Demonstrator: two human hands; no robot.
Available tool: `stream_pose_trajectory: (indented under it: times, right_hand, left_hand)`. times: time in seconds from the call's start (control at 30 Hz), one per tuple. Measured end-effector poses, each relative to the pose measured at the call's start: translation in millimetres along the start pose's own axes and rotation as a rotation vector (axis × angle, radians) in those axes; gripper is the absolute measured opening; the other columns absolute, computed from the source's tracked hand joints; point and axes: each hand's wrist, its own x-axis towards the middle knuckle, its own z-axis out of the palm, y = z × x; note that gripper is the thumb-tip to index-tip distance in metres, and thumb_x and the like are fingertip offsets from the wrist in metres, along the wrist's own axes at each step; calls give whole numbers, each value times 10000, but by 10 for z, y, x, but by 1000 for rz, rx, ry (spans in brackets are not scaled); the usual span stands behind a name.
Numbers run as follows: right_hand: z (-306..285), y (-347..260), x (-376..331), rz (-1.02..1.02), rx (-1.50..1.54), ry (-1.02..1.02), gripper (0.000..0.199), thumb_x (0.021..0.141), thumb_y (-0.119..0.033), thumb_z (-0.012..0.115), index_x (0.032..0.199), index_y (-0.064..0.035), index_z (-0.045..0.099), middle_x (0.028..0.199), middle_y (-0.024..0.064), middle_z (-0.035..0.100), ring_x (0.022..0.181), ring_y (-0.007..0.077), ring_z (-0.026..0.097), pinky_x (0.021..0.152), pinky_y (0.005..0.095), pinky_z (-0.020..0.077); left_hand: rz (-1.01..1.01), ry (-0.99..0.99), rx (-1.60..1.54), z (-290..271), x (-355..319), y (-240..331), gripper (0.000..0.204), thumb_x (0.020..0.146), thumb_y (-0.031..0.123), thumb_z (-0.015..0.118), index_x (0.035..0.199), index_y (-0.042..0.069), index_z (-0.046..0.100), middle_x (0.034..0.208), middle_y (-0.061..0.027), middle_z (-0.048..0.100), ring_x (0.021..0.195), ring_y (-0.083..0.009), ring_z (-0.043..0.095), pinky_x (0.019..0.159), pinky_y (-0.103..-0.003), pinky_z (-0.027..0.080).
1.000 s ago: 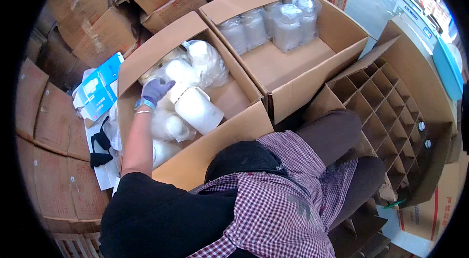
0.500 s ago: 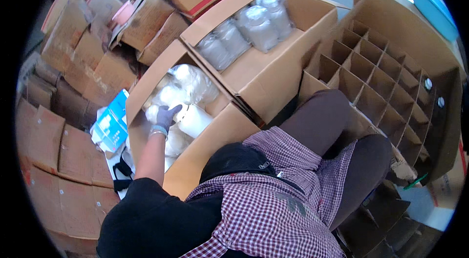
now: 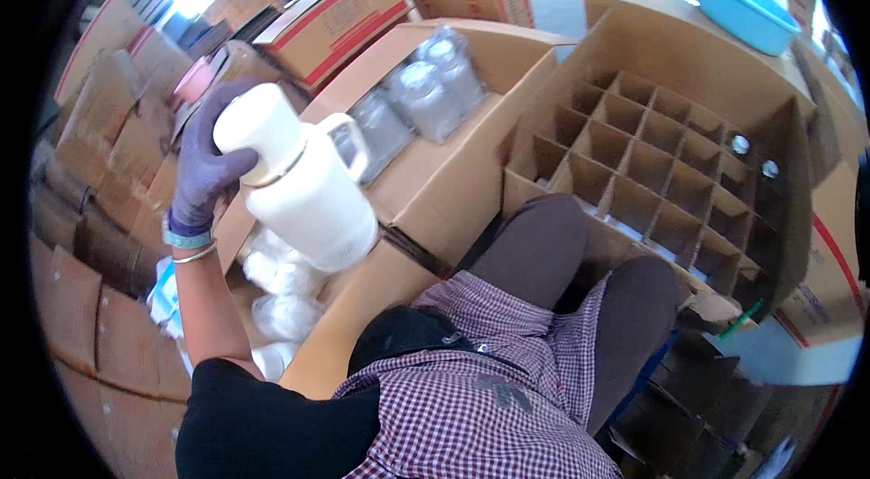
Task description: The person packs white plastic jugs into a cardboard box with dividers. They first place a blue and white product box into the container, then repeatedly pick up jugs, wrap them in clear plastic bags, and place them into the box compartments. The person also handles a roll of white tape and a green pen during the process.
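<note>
My left hand (image 3: 201,162), in a grey-purple glove, is closed round the top of a large white thermos jug (image 3: 313,212) with a loop handle on its side. The jug hangs tilted above an open cardboard box (image 3: 376,298). Inside that box lie several white pieces in thin plastic bags (image 3: 281,275). Just beyond, a second open carton (image 3: 462,175) holds several plastic-wrapped bottles (image 3: 426,94) against its far side. My right hand is out of the picture.
On my right stands a big carton with a cardboard divider grid (image 3: 625,130); two white caps (image 3: 740,145) show in its far cells. Behind it is a light-blue basin (image 3: 743,12). Stacked cartons (image 3: 127,334) fill the left, with a pink basin (image 3: 193,80) among them.
My left hand has lifted the white jug up out of the near box, bringing it closer to the camera. The view has shifted, showing more of the background.
</note>
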Motion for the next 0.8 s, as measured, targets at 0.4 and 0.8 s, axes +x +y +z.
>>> stream_pose_trajectory:
  times: [0.4,0.8]
  right_hand:
    - [-788,-3646,-2170,-824,1067,-660,843,720,-296,878,1411,-7,490,1278,235,617,1229,307,608,1052,395,472]
    - [-372,-2586,-2332,122,920,-1081,669,917,-549,584,1254,21,490,1079,177,624,980,233,671,748,340,588]
  left_hand:
    - [495,-928,-503,2918,-220,838,1119,686,415,915,1529,-28,327,1485,-214,478,1370,-289,488,1136,-398,391]
    - [299,-1021,-508,2804,-791,-261,1141,716,534,814,1574,32,254,1580,-291,270,1486,-456,245,1225,-524,184]
